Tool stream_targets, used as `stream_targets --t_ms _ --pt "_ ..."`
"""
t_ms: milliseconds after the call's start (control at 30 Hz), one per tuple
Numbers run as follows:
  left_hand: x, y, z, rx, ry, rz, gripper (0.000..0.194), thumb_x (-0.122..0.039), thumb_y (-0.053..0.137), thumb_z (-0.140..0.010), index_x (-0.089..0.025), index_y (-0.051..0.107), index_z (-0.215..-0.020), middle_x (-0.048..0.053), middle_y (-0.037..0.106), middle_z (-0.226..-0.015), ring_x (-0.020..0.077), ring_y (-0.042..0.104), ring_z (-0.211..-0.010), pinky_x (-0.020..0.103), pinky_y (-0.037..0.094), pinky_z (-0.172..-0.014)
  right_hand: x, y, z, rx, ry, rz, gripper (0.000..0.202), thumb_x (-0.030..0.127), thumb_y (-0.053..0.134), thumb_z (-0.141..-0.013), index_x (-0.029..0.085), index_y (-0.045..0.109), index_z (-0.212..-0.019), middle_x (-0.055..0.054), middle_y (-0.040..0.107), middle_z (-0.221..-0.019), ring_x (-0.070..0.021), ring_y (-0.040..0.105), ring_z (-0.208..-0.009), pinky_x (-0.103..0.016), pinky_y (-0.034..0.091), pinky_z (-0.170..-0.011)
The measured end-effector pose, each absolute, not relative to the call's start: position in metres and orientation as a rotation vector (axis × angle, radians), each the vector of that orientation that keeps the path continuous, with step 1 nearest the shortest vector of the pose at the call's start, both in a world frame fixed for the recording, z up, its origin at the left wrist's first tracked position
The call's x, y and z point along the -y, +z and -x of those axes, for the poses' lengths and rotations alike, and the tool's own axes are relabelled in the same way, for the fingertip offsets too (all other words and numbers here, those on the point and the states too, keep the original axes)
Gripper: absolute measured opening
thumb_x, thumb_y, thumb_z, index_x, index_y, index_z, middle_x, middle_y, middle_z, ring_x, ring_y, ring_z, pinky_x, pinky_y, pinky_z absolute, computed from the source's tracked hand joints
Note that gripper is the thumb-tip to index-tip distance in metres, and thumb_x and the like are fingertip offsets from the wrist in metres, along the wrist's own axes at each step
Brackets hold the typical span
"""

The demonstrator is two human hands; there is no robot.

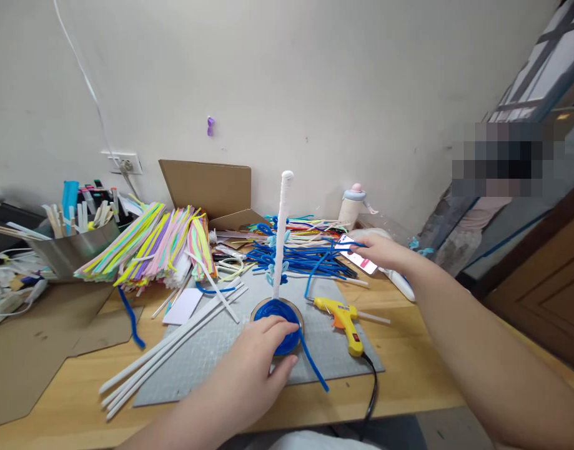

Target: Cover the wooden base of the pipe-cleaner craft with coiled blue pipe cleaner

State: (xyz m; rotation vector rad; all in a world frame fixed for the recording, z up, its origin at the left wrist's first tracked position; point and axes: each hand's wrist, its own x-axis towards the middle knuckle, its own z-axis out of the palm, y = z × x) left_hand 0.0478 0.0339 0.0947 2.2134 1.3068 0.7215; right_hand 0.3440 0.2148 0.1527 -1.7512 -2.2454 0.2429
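Observation:
A round base (301, 312) with a brown rim is covered by coiled blue pipe cleaner (268, 310). My left hand (263, 350) grips its near side, thumb and fingers at the edge. One loose blue end (315, 362) sticks out past the fingertips toward the front right. From the base rises a white wrapped stick (282, 231), upright, with light and dark blue loops (270, 240) behind it. Farther back on the right, my right hand (380, 250) pinches a blue pipe cleaner (343, 243) above the pile of blue pipe cleaners (300, 259). Its fingertips are partly hidden.
A yellow glue gun (343, 319) lies on the grey cutting mat (202, 369). White sticks (169, 350) lie left, near colourful pipe cleaner bundles (160, 247) and a metal container (75, 253). A phone (364, 262) and bottle (352, 209) stand behind. Another person (474, 231) is at right.

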Motion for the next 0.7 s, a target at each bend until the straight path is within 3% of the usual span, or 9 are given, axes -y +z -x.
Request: stream_targets --t_ms 67,167,233,300,400,467,533,600,700 --pt "-0.034 0.093 -0.051 -1.305 0.789 -2.091 0.05 -0.023 0.054 -0.083 -0.03 0.043 -0.131 0.006 0.055 -0.123 0.0223 0.052 -0.109 0.04 0.042 -0.095 -0.184 0.156 -0.336 2.285 0.469 1.622 0.037 0.043 0.041 -0.088 0.019 0.068 -0.089 0.0 0.06 -0.065 -0.0128 0.051 -0.057 -0.022 0.037 -0.052" --pt "-0.034 0.091 -0.061 -1.203 0.925 -1.786 0.068 -0.026 0.06 -0.08 -0.028 0.029 -0.14 0.008 0.055 -0.114 0.0178 0.056 -0.089 0.034 0.047 -0.08 -0.124 0.149 -0.323 2.348 0.895 1.352 0.042 0.051 0.04 -0.088 0.018 0.065 -0.086 -0.002 0.061 -0.075 -0.0143 0.053 -0.067 -0.023 0.04 -0.059" --pt "-0.032 0.09 -0.068 -0.998 0.968 -1.558 0.071 -0.032 0.065 -0.077 -0.024 0.031 -0.139 0.006 0.057 -0.1 0.0144 0.055 -0.077 0.028 0.048 -0.069 -0.084 0.136 -0.314 2.349 1.068 1.258 0.039 0.049 0.04 -0.089 0.02 0.065 -0.085 -0.002 0.062 -0.081 -0.0162 0.055 -0.076 -0.024 0.042 -0.067" --pt "-0.027 0.088 -0.076 -0.823 0.96 -1.361 0.065 -0.04 0.068 -0.074 -0.02 0.043 -0.13 0.003 0.057 -0.084 0.0117 0.054 -0.067 0.024 0.046 -0.06 -0.05 0.121 -0.306 2.322 1.16 1.274 0.032 0.044 0.042 -0.089 0.022 0.064 -0.083 -0.002 0.063 -0.084 -0.0186 0.056 -0.083 -0.027 0.042 -0.075" --pt "-0.018 0.082 -0.085 -0.786 0.899 -1.223 0.044 -0.049 0.07 -0.07 -0.014 0.061 -0.095 -0.001 0.053 -0.068 0.0069 0.048 -0.052 0.02 0.042 -0.05 -0.016 0.104 -0.295 2.272 1.315 1.426 0.027 0.039 0.043 -0.088 0.025 0.066 -0.09 -0.003 0.065 -0.094 -0.022 0.057 -0.09 -0.031 0.043 -0.08" --pt "-0.013 0.075 -0.09 -0.837 0.84 -1.202 0.042 -0.052 0.07 -0.067 -0.013 0.059 -0.076 -0.003 0.051 -0.061 0.0054 0.046 -0.045 0.018 0.037 -0.044 -0.004 0.098 -0.289 2.213 1.439 1.4 0.025 0.036 0.047 -0.086 0.026 0.066 -0.098 -0.003 0.066 -0.1 -0.023 0.057 -0.094 -0.031 0.042 -0.084" --pt "-0.01 0.067 -0.094 -0.878 0.796 -1.182 0.043 -0.053 0.071 -0.064 -0.013 0.057 -0.07 -0.003 0.052 -0.056 0.0055 0.047 -0.041 0.017 0.034 -0.041 0.003 0.092 -0.284 2.088 1.55 1.279 0.026 0.033 0.051 -0.083 0.025 0.063 -0.104 -0.004 0.065 -0.104 -0.022 0.056 -0.097 -0.03 0.041 -0.086" --pt "-0.011 0.059 -0.097 -0.903 0.795 -1.158 0.043 -0.052 0.072 -0.063 -0.013 0.059 -0.072 -0.003 0.053 -0.052 0.006 0.047 -0.04 0.017 0.033 -0.04 0.004 0.082 -0.28 1.947 1.562 1.179 0.022 0.033 0.051 -0.084 0.022 0.062 -0.1 -0.003 0.064 -0.098 -0.019 0.056 -0.09 -0.027 0.042 -0.08" --pt "-0.014 0.052 -0.097 -0.943 0.88 -1.099 0.043 -0.052 0.074 -0.061 -0.013 0.059 -0.073 -0.005 0.052 -0.047 0.0069 0.047 -0.038 0.018 0.037 -0.041 0.003 0.059 -0.278 1.79 1.503 1.19 0.027 0.042 0.048 -0.087 0.018 0.059 -0.083 0.001 0.055 -0.069 -0.0118 0.047 -0.063 -0.021 0.037 -0.059"
